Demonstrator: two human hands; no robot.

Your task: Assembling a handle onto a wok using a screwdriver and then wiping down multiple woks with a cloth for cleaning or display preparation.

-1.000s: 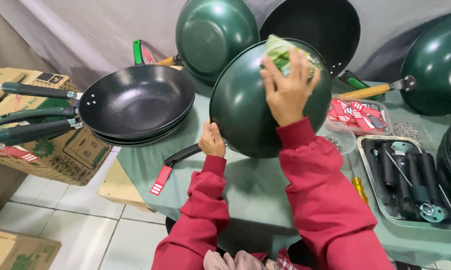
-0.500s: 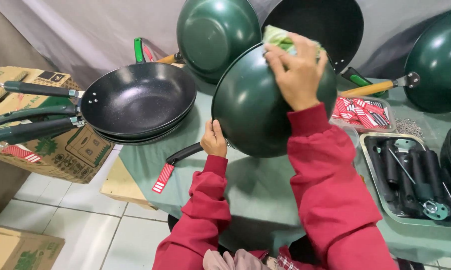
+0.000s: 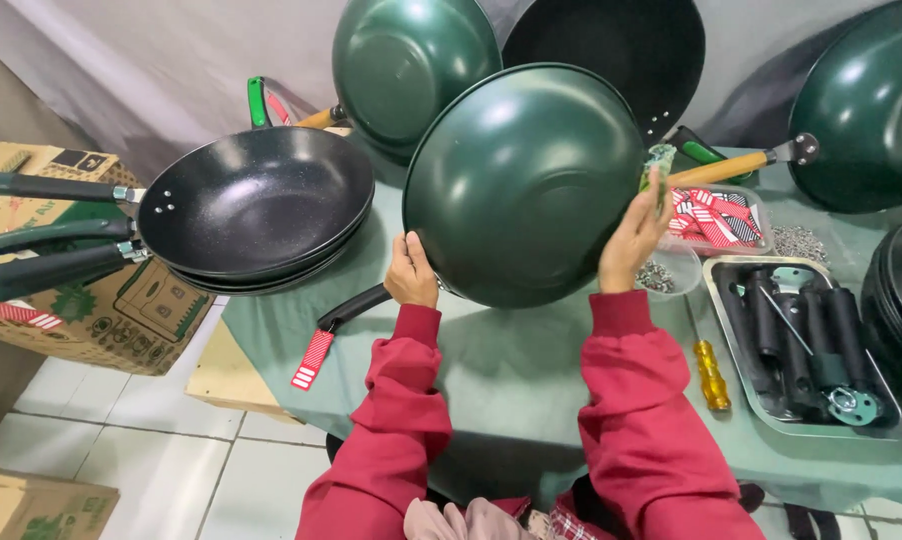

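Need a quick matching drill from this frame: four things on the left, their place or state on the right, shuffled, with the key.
Things:
1. green wok
2. cloth
3. screwdriver
4. stacked woks

Places or states:
A. lies flat on the table, left of the metal tray
B. black insides up, handles over the cardboard box
C. tilted on edge, outside facing the camera, left hand at its rim
D. in the right hand, at the wok's right edge

Pairs: 1-C, 2-D, 3-A, 4-B
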